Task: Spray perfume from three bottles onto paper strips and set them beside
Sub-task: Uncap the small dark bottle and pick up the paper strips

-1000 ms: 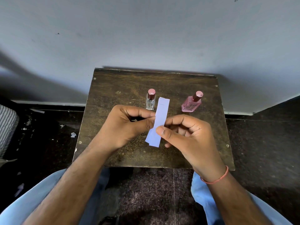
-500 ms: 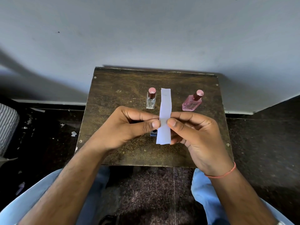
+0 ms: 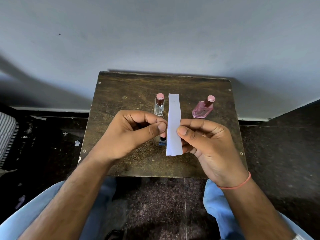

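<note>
I hold white paper strips (image 3: 174, 122) upright over a small dark wooden table (image 3: 131, 90); at the bottom edge more than one layer shows. My left hand (image 3: 131, 134) pinches the left edge with thumb and forefinger. My right hand (image 3: 206, 141) pinches the right edge the same way. Behind the strips stand a clear bottle (image 3: 159, 107) with a pink cap and a pink bottle (image 3: 203, 108) with a pink cap. A small dark blue bottle (image 3: 162, 141) peeks out below my left thumb, mostly hidden.
The table stands against a grey wall (image 3: 155, 35). Dark floor (image 3: 48, 144) with paper scraps lies to the left, and a striped cloth (image 3: 7, 135) sits at the far left edge. My knees in light blue trousers (image 3: 214, 201) are under the table's near edge.
The strips have turned from tilted to upright and risen a little. My hands have drawn slightly apart, each pinching one side edge.
</note>
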The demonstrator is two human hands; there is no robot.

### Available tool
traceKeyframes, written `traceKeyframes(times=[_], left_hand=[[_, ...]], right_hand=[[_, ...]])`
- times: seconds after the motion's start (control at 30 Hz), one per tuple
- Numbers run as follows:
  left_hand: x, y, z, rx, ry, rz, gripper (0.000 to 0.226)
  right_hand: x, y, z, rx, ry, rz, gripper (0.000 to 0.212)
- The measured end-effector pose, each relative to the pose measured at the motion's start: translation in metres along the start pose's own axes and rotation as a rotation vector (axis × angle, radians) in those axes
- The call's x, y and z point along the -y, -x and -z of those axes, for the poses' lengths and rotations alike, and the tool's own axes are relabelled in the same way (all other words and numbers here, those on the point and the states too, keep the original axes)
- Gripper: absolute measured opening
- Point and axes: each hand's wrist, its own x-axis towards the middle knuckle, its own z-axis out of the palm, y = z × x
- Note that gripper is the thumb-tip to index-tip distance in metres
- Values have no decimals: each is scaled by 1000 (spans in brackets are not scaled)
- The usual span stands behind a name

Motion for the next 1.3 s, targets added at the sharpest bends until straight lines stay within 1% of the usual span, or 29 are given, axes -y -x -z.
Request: traceKeyframes(times=[0.1, 0.17, 0.3, 0.4, 0.53, 0.57, 0.7, 0.77, 0.87, 0.93, 1.0, 1.1, 1.17, 1.23, 1.3], left_hand=[[2, 0, -1, 4, 3, 3, 23], [4, -1, -2, 35, -14, 5, 23], [5, -3, -3, 96, -40, -2, 32], [3, -2, -5, 92, -68, -16, 34], [-1, -1, -6, 36, -59, 4, 27], [-3, -1, -6, 27, -58, 6, 28], [-6, 0, -5, 65, -59, -3, 28], [-7, -1, -5, 36, -57, -4, 26], [-7, -1, -3, -20, -130, -32, 17], [-8, -2, -3, -28, -184, -48, 14], [-8, -2, -3, -19, -211, -56, 12], [-8, -2, -6, -27, -205, -43, 13], [-9, -2, -8, -30, -186, -39, 12], [-9, -3, -10, -33, -183, -38, 12], [-8, -3, -12, -59, -199, -32, 12]], right_hand=[[-1, -1, 1, -11, 4, -2, 35], [-1, -1, 1, -13, 0, 2, 36], [-1, -1, 1, -11, -15, -1, 29], [-1, -1, 1, -9, -24, -8, 26], [-1, -1, 1, 2, 12, 6, 30], [-1, 0, 1, 4, 15, 12, 32], [-2, -1, 1, -4, 64, 37, 40], [-3, -2, 2, 3, 51, 45, 40], [-4, -3, 3, 6, 49, 48, 46], [-4, -2, 4, 10, 61, 51, 49], [-5, -2, 4, 10, 86, 68, 46], [-6, -1, 4, 5, 138, 116, 28], [-6, 0, 3, 7, 174, 155, 20], [-6, 0, 2, 3, 208, 173, 16], [-6, 0, 2, -17, 250, 188, 18]])
